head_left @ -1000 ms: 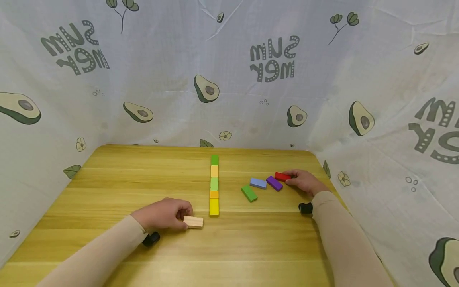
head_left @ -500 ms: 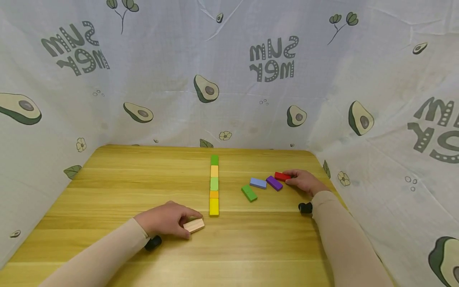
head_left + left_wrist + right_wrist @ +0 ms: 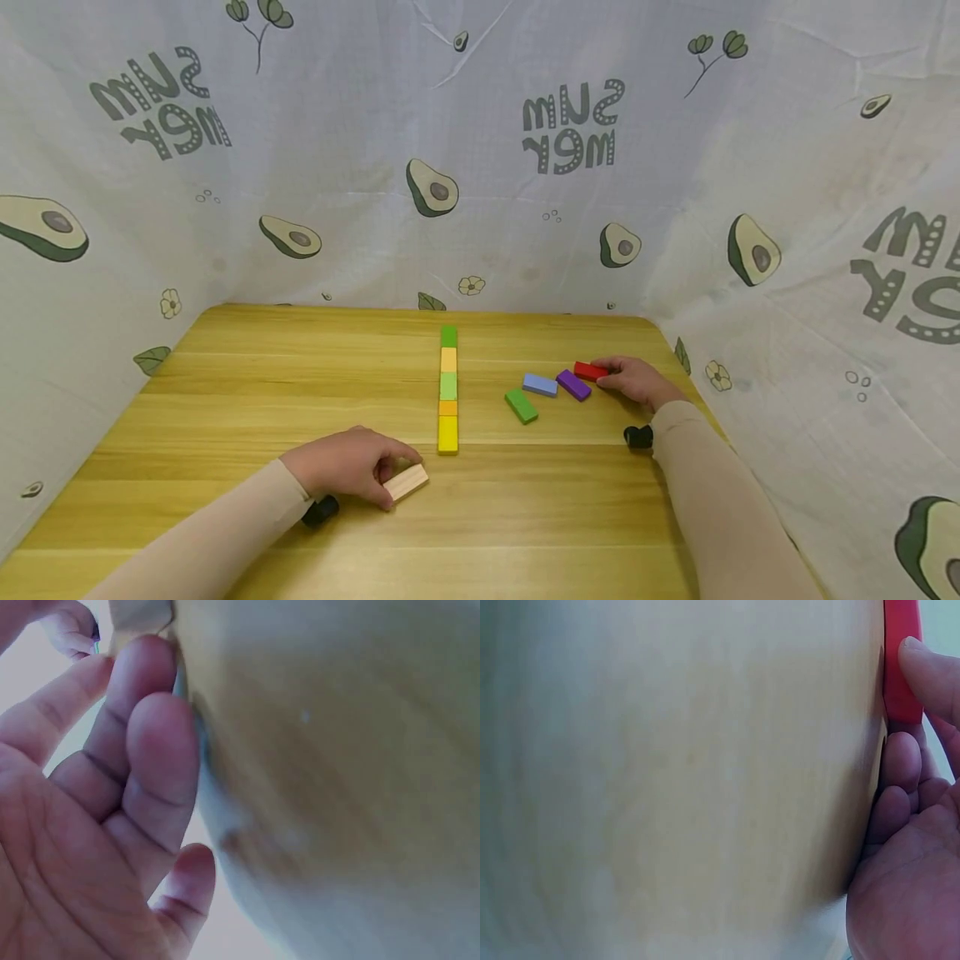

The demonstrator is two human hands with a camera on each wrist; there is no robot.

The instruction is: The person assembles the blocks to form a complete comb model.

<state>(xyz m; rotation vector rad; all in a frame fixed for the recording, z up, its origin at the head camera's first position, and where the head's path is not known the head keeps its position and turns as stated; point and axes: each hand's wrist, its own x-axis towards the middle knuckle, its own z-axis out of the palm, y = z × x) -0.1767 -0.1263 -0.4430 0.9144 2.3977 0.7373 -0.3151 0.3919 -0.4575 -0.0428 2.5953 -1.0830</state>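
In the head view my left hand (image 3: 348, 467) pinches a plain wooden block (image 3: 406, 483) between thumb and fingers, the block lying slantwise at the table's near middle. The same block (image 3: 141, 613) is partly cut off at the top of the left wrist view, where the other fingers curl beside it. Far to the right, my right hand (image 3: 636, 381) holds the end of a red block (image 3: 591, 372) with thumb and fingers. In the right wrist view the thumb lies on the red block (image 3: 902, 667), which sits on the table.
A straight row of several blocks, with a yellow block (image 3: 447, 435) nearest, runs away from me mid-table. A green block (image 3: 521, 406), a blue block (image 3: 540, 384) and a purple block (image 3: 573, 385) lie loose between the row and my right hand. A patterned cloth (image 3: 337, 167) stands behind.
The wooden block has turned from lying crosswise to a slant and shifted slightly towards me, my left hand's fingers moving with it. My right hand stays in place on the red block.
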